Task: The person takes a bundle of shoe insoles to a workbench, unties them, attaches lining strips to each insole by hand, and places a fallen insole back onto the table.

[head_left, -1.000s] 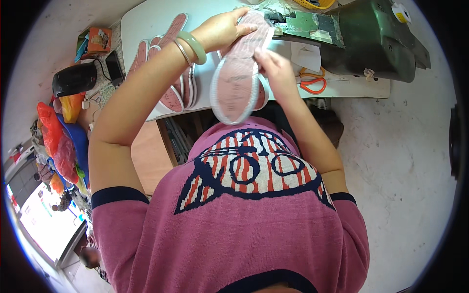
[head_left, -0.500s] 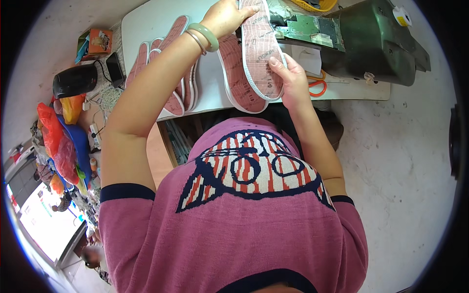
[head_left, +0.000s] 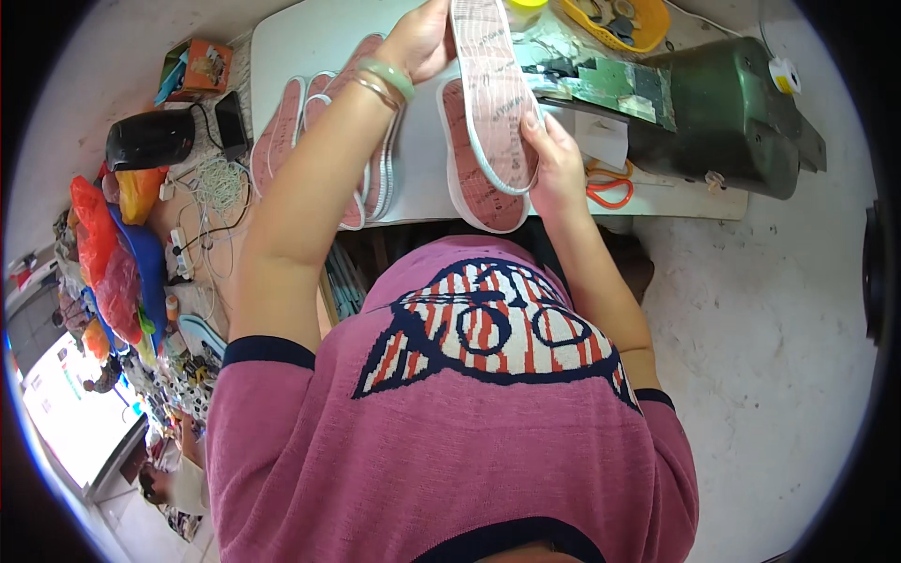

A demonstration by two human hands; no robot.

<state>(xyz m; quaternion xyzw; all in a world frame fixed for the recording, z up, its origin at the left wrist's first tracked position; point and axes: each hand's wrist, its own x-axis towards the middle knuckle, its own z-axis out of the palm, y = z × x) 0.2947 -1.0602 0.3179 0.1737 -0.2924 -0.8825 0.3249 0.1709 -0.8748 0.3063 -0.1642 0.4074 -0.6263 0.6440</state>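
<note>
Pink insole (head_left: 496, 94) gripped at both ends, left hand (head_left: 422, 42) and right hand (head_left: 554, 164); we'd hold it flat, perhaps matching the insole beneath (head_left: 469, 183).

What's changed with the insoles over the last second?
The two insoles, held stacked a second ago, are apart: the upper insole is raised by the left hand and right hand, and the lower insole now lies on the white table. The insole pile and orange scissors stayed put.
</note>
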